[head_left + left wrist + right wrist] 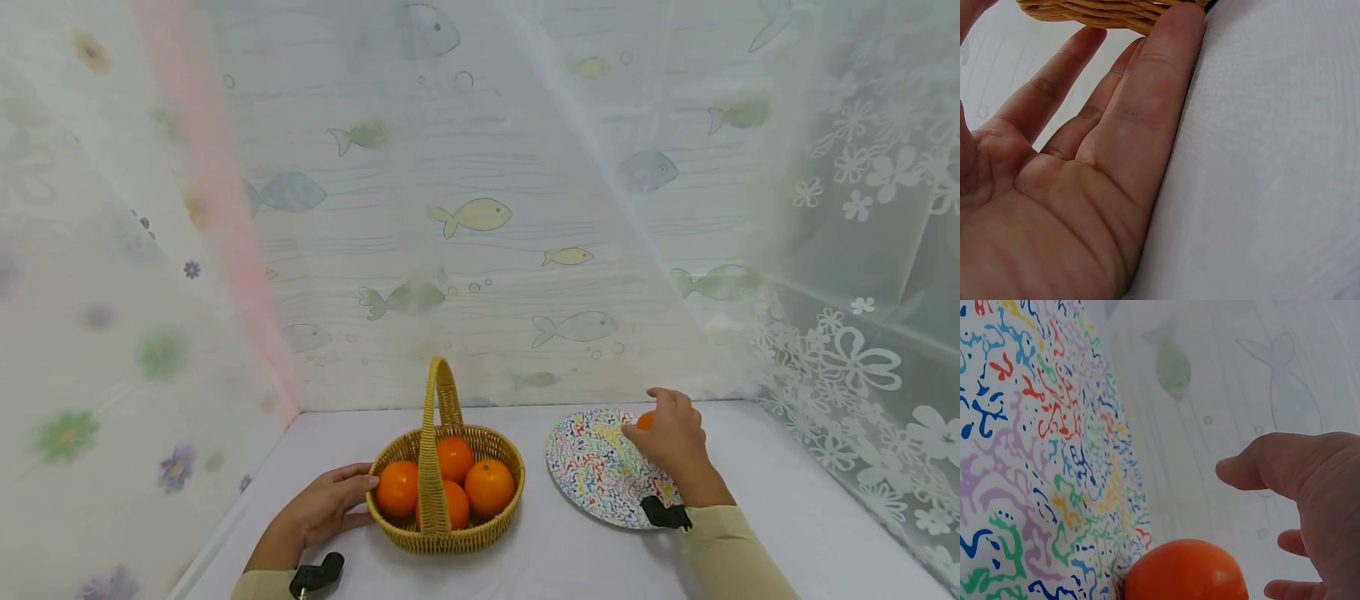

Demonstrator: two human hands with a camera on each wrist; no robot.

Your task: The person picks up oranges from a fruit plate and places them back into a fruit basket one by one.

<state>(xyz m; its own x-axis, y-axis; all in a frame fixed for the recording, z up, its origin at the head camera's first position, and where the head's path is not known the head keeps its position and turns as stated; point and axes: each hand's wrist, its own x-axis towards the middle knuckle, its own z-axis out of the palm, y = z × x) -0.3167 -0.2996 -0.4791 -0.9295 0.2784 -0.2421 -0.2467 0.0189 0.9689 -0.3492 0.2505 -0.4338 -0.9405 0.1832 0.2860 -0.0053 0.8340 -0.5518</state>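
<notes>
A yellow wicker basket [442, 543] with a tall handle holds several oranges [490, 487]. My left hand [330, 504] is at the basket's left side, thumb by the rim. In the left wrist view its nearly straight fingers [1172, 62] touch the wicker wall [1104, 14] from below. A round plate [592, 471] with multicoloured squiggles lies to the right. Above its far right part is my right hand [675, 433], partly covering a single orange [646, 420]. In the right wrist view, the thumb and fingers are spread, apart from that orange [1185, 572] on the plate [1041, 487].
A white cloth [540, 558] covers the table. Behind it hangs a pale curtain [480, 275] printed with fish; flower-patterned sheets [112, 375] close off both sides. A black wrist device [318, 573] sits on each forearm.
</notes>
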